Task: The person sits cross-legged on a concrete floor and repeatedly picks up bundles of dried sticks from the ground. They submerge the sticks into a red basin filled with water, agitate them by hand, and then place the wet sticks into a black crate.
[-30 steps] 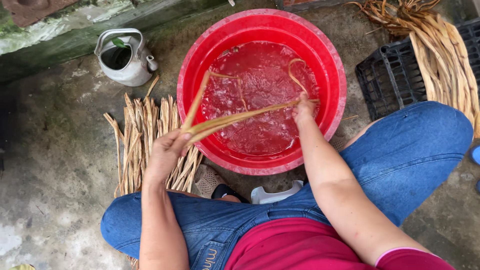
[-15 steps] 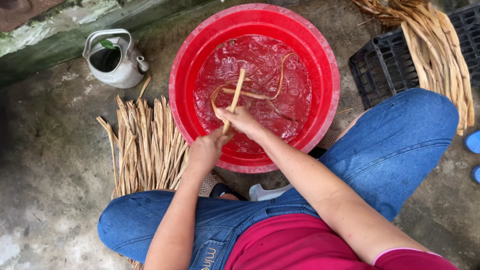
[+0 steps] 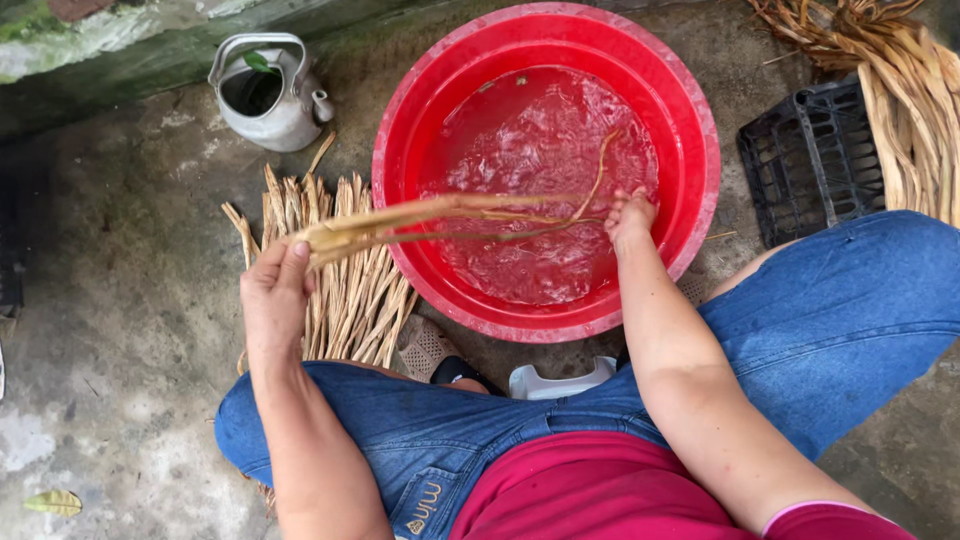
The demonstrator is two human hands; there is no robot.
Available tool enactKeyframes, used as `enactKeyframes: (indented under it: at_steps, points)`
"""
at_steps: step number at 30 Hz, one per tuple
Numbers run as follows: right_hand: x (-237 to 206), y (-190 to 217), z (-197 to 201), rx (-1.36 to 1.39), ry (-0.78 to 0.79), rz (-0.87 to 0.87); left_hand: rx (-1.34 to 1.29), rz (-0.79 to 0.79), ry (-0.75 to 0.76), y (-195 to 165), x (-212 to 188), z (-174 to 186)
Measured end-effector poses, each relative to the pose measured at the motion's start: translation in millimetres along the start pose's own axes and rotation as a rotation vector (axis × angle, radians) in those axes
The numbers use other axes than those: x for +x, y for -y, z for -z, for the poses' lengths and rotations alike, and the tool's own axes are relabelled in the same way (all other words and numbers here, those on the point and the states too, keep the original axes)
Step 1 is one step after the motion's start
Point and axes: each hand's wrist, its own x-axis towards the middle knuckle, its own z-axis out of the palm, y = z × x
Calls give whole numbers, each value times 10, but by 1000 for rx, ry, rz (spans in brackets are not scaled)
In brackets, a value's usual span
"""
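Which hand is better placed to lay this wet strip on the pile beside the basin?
Left, probably. The left hand grips the strip's end right above the pile of strips; the right hand holds the other end over the red basin's water.

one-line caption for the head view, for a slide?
Left hand and right hand stretch a wet plant strip across a red basin of water, dried strips beside it.

An outdoor home yard; rough concrete floor; mossy wall; metal kettle.
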Motion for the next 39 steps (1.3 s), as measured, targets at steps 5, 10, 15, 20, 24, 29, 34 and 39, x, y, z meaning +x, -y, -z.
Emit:
enactKeyframes:
  at_steps: [5, 10, 15, 20, 24, 29, 34, 39]
  points:
    - [-895, -187, -581, -535, 456, -52, 148, 79, -13, 205, 110, -352]
    - [-1720, -683, -1035, -493, 1021, -389, 629, 43, 370, 382, -37, -1159]
    - [-1496, -820, -952, -215, 703, -285, 738, -93, 596, 293, -394, -1563]
    - [-892, -510, -799, -30, 295, -249, 483, 81, 619, 7, -404, -1218]
    - [-456, -203, -510, 141, 99, -240, 242, 278, 445, -180, -335, -765]
    - [-86, -71, -176, 216, 0, -160, -125, 253, -20, -265, -304, 87]
    - [41, -28, -82, 442, -53, -86, -366, 146, -271, -307, -275, 312]
    - [-168, -60, -127, -118, -47, -3, -210, 91, -354, -333, -247, 496]
